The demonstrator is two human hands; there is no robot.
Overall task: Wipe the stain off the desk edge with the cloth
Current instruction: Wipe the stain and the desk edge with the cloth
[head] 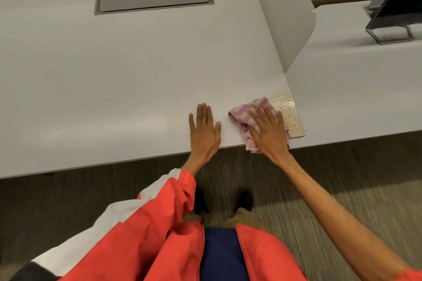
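**Cloth pressed flat beside the stain at the desk edge**

The right hand (267, 134) lies palm down on the cloth (249, 113), fingers spread and flat rather than curled around it; it presses the cloth to the desk (114, 75) and does not grip it. The hand hides much of the cloth, so its full outline cannot be made out. What shows is a crumpled pink and tan fabric bunched at the near edge, with a frayed corner hanging just over it.

The stain (288, 114) sits just right of the cloth, at the near corner where the desk meets the next one. It is a pale brownish patch with a glossy, wet-looking upper part; its left side is covered by the cloth and the fingers, so its extent there is unclear.

The left hand (204, 130) rests open and flat on the bare desk, left of the cloth and apart from it, holding nothing.

At the upper right a monitor (397, 0) is cut off by the frame, only its dark lower corner and stand showing.
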